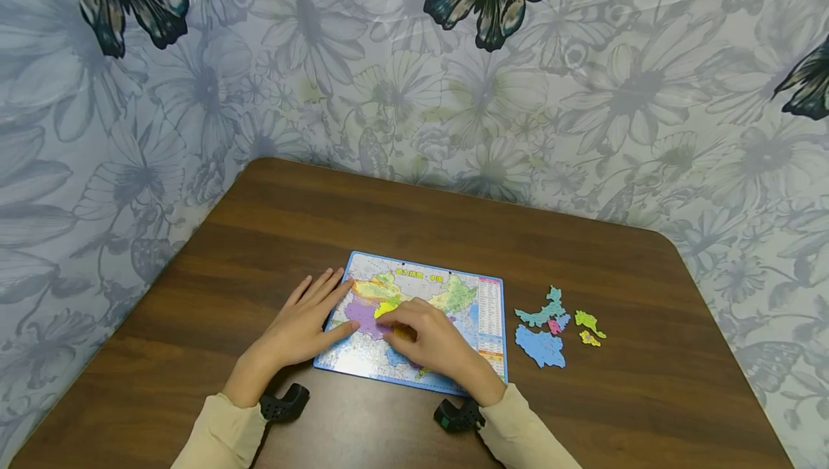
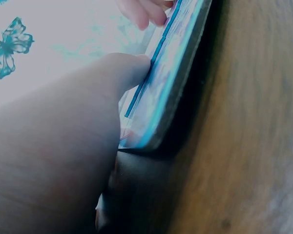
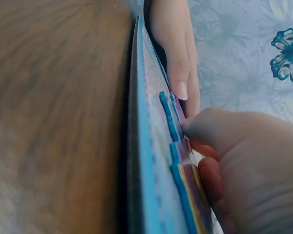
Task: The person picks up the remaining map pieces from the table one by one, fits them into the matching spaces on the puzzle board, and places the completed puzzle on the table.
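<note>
A map puzzle board [image 1: 414,380] with a blue rim lies on the table, partly filled with coloured pieces. My left hand [image 1: 304,329] rests on its left side with fingers spread, the thumb on the board near the purple piece [image 1: 363,316]. Over the board's middle is my right hand [image 1: 430,332], fingers bent. Its thumb and forefinger pinch a puzzle piece low against the board; that piece is mostly hidden by the hand. A yellow piece [image 1: 386,308] shows just beside the fingertips. In the right wrist view, the thumb [image 3: 205,127] touches the raised pieces' edge.
Right of the board lie loose pieces: a teal one [image 1: 547,311], a large blue one [image 1: 540,347], a small pink one [image 1: 554,326], a green one [image 1: 588,321] and a yellow one [image 1: 590,338]. The brown table [image 1: 311,203] meets a patterned wall covering [image 1: 388,95] behind.
</note>
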`<act>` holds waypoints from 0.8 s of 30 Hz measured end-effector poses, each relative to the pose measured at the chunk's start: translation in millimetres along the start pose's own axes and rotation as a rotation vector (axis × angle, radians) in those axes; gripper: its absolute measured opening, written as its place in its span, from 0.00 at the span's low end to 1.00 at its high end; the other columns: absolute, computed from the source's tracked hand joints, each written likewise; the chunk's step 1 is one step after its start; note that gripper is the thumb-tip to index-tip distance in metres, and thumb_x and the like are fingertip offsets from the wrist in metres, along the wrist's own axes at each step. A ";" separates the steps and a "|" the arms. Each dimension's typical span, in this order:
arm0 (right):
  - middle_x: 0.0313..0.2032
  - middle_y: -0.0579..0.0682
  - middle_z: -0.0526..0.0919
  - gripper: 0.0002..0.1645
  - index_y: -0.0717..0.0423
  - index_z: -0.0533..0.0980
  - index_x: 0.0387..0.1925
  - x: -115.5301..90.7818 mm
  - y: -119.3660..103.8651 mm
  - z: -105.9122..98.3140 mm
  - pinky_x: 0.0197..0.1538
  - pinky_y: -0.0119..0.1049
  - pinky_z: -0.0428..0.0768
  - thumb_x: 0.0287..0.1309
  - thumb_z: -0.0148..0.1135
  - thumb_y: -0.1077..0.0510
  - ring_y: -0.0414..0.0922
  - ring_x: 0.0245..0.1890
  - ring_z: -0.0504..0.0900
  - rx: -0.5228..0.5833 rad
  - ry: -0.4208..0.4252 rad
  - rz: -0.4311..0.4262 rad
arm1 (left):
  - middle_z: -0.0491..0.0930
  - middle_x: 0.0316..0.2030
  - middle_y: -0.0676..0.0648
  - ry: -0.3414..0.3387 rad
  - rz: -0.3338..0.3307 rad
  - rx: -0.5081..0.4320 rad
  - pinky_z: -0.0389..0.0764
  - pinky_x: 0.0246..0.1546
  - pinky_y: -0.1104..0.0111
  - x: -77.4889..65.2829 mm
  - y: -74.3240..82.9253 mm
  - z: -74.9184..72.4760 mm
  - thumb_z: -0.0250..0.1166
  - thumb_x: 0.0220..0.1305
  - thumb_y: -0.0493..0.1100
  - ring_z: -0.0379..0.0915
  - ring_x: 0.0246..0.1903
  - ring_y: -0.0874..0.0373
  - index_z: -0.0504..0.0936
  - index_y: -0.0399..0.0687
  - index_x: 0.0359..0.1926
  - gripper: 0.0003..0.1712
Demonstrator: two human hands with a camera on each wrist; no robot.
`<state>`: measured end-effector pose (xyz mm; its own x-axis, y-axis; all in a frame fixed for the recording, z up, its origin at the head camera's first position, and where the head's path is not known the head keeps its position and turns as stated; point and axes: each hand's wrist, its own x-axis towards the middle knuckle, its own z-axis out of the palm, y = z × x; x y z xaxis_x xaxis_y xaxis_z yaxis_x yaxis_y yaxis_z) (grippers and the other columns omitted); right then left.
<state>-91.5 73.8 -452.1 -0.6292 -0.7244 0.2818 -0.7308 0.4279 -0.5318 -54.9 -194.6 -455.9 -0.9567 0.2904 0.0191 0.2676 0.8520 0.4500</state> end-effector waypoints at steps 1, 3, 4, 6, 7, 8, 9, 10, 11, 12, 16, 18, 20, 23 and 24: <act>0.44 0.40 0.88 0.13 0.46 0.86 0.50 -0.4 0.2 0.1 0.39 0.26 0.78 0.65 0.71 0.54 0.36 0.38 0.77 0.006 -0.001 0.002 | 0.50 0.81 0.42 0.000 0.000 0.001 0.39 0.80 0.44 0.0 0.1 0.4 0.60 0.69 0.68 0.42 0.81 0.44 0.58 0.49 0.81 0.49; 0.45 0.40 0.88 0.14 0.46 0.86 0.51 -0.9 0.4 0.1 0.41 0.27 0.79 0.64 0.72 0.54 0.36 0.39 0.78 0.016 -0.002 0.008 | 0.50 0.81 0.42 -0.001 0.000 0.000 0.39 0.80 0.44 -0.1 0.2 1.4 0.60 0.69 0.68 0.42 0.81 0.44 0.58 0.49 0.81 0.49; 0.45 0.40 0.88 0.14 0.46 0.86 0.51 -1.2 0.6 0.3 0.42 0.28 0.80 0.63 0.72 0.54 0.36 0.40 0.79 0.021 -0.003 0.011 | 0.50 0.81 0.42 -0.001 0.000 0.000 0.39 0.79 0.44 -0.1 0.4 1.8 0.60 0.69 0.68 0.42 0.81 0.44 0.58 0.49 0.81 0.49; 0.46 0.40 0.88 0.15 0.45 0.86 0.51 -1.2 1.0 0.6 0.43 0.29 0.81 0.63 0.73 0.54 0.37 0.41 0.80 0.029 -0.001 0.015 | 0.50 0.81 0.42 0.003 0.001 0.001 0.39 0.79 0.44 -0.1 0.7 2.3 0.60 0.69 0.68 0.42 0.81 0.44 0.59 0.49 0.81 0.49; 0.46 0.40 0.88 0.15 0.45 0.86 0.51 -1.1 1.1 0.8 0.44 0.29 0.81 0.63 0.73 0.54 0.37 0.41 0.80 0.034 0.002 0.017 | 0.51 0.81 0.42 0.006 0.001 0.001 0.39 0.79 0.44 -0.1 0.7 2.4 0.61 0.69 0.68 0.42 0.81 0.44 0.59 0.49 0.80 0.49; 0.46 0.40 0.88 0.15 0.45 0.86 0.51 -1.1 1.6 1.1 0.44 0.30 0.81 0.62 0.73 0.54 0.37 0.42 0.80 0.036 0.005 0.015 | 0.50 0.81 0.43 0.006 -0.002 0.000 0.39 0.80 0.44 -0.1 0.6 2.4 0.61 0.69 0.68 0.42 0.81 0.45 0.59 0.50 0.81 0.49; 0.45 0.40 0.88 0.15 0.45 0.86 0.50 -1.2 2.0 1.5 0.44 0.30 0.81 0.62 0.73 0.54 0.37 0.42 0.80 0.039 0.009 0.013 | 0.51 0.81 0.43 0.008 -0.001 0.001 0.39 0.80 0.44 -0.1 0.7 2.2 0.61 0.69 0.67 0.42 0.81 0.44 0.59 0.49 0.81 0.49; 0.45 0.40 0.88 0.15 0.45 0.86 0.50 -1.6 2.6 2.0 0.44 0.30 0.82 0.62 0.74 0.54 0.37 0.42 0.80 0.043 0.014 0.013 | 0.51 0.81 0.43 0.009 -0.001 0.000 0.39 0.80 0.44 0.0 1.0 2.1 0.61 0.69 0.67 0.42 0.81 0.44 0.59 0.49 0.80 0.49; 0.45 0.40 0.88 0.15 0.45 0.86 0.50 -1.8 3.0 2.4 0.44 0.30 0.82 0.62 0.74 0.54 0.37 0.42 0.81 0.047 0.018 0.011 | 0.51 0.81 0.42 0.012 0.004 0.000 0.40 0.79 0.43 0.2 1.4 1.9 0.62 0.69 0.67 0.43 0.81 0.43 0.59 0.49 0.80 0.48; 0.45 0.40 0.88 0.15 0.45 0.86 0.50 -1.9 3.4 2.9 0.45 0.30 0.82 0.62 0.74 0.54 0.37 0.42 0.81 0.050 0.022 0.009 | 0.51 0.81 0.42 0.012 0.002 0.000 0.40 0.79 0.43 0.2 1.6 1.6 0.62 0.69 0.67 0.43 0.81 0.44 0.59 0.49 0.80 0.48; 0.45 0.40 0.88 0.15 0.45 0.86 0.50 -1.7 4.8 4.1 0.46 0.31 0.82 0.62 0.74 0.53 0.37 0.43 0.81 0.058 0.028 0.012 | 0.51 0.81 0.42 0.016 -0.002 -0.001 0.39 0.79 0.43 0.5 2.0 1.0 0.62 0.69 0.67 0.43 0.81 0.44 0.59 0.49 0.80 0.48; 0.45 0.39 0.88 0.15 0.45 0.86 0.50 -1.6 5.8 5.0 0.46 0.30 0.82 0.62 0.74 0.53 0.37 0.43 0.81 0.060 0.028 0.018 | 0.52 0.81 0.42 0.021 0.000 0.001 0.39 0.79 0.43 0.6 1.6 1.4 0.62 0.69 0.67 0.43 0.81 0.44 0.59 0.49 0.80 0.48; 0.45 0.39 0.88 0.14 0.44 0.86 0.50 -1.8 6.6 5.4 0.45 0.29 0.82 0.62 0.74 0.53 0.36 0.42 0.80 0.064 0.024 0.028 | 0.52 0.81 0.42 0.025 0.005 -0.002 0.40 0.79 0.42 0.7 1.1 2.4 0.61 0.69 0.67 0.43 0.81 0.44 0.60 0.49 0.80 0.48; 0.45 0.38 0.88 0.14 0.44 0.86 0.50 -2.3 7.6 5.8 0.45 0.28 0.81 0.63 0.73 0.52 0.35 0.42 0.80 0.070 0.012 0.043 | 0.52 0.81 0.42 0.024 0.007 -0.005 0.39 0.79 0.42 0.8 0.5 4.1 0.60 0.69 0.68 0.43 0.81 0.44 0.60 0.49 0.80 0.48; 0.45 0.38 0.88 0.14 0.44 0.86 0.50 -2.4 7.6 5.6 0.46 0.28 0.81 0.63 0.73 0.52 0.35 0.42 0.79 0.071 0.009 0.049 | 0.51 0.81 0.43 0.021 0.002 -0.007 0.39 0.79 0.43 0.8 0.3 4.6 0.60 0.69 0.69 0.43 0.81 0.44 0.59 0.50 0.80 0.49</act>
<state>-94.0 75.8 -461.3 -0.6663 -0.6984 0.2613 -0.6788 0.4229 -0.6004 -55.1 -192.1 -459.9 -0.9583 0.2832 0.0385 0.2690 0.8483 0.4561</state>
